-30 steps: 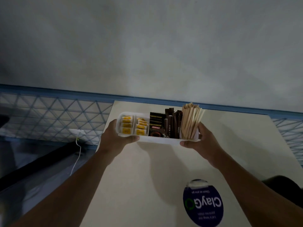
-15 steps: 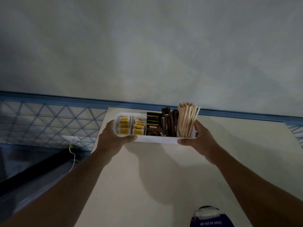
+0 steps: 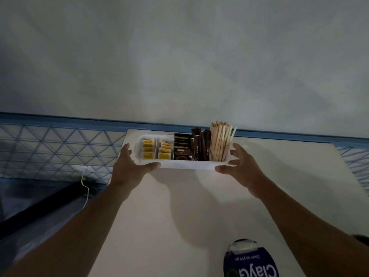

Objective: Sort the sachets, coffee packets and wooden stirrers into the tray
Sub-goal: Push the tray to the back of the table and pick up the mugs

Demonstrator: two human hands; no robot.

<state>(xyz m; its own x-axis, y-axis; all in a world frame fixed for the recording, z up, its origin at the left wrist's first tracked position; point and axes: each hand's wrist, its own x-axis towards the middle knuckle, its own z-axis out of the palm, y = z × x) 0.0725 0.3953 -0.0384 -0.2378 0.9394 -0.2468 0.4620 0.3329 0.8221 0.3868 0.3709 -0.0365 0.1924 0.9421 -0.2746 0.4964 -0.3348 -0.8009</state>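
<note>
Bracketing the tray [image 3: 185,165], the left hand [image 3: 129,168] and right hand [image 3: 246,171] spread loosely. Their thumbs touch its front wall, gripping nothing.

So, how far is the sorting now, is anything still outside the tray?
Sorting looks done: yellow sachets fill the left compartments, coffee packets stand in the middle, wooden stirrers stand at the right end. In hand: the left hand and right hand are at the ends of the tray, at the far edge of the table; the grip I cannot judge. Left: probably only letting go.
</note>
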